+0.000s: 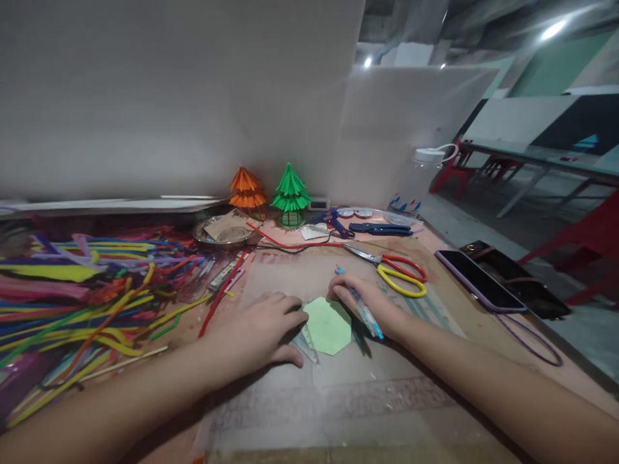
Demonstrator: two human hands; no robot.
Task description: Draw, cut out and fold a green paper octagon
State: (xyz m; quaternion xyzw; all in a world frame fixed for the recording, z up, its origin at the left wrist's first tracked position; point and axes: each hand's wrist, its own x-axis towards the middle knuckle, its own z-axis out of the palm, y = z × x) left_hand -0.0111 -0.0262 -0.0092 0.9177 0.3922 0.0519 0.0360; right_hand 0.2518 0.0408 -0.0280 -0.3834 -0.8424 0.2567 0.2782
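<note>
Where two bare forearms reach in from the lower corners, a many-sided sheet of pale green paper (329, 332) lies flat between the hands, about as long as it is wide, with no clear long axis. The left hand (276, 324) rests palm down at its left edge, fingers loosely spread and thumb apart, over a clear set square (309, 346) slanting along that side. The right hand (356, 298), about equally near, is curled at the sheet's upper right edge, a light blue pen (366, 314) between its fingers, slanting from far left to near right. Left of the hands is a heap of coloured fuzzy stems (97, 296); to the right lie red-and-yellow-handled scissors (400, 274) and a phone (478, 280). Farther off, a round metal dish (206, 242) has brown card lying across it. Behind stand an orange tree (247, 187), a green tree (291, 187) and a clear white-lidded bottle (418, 180), whose contents I cannot tell.
</note>
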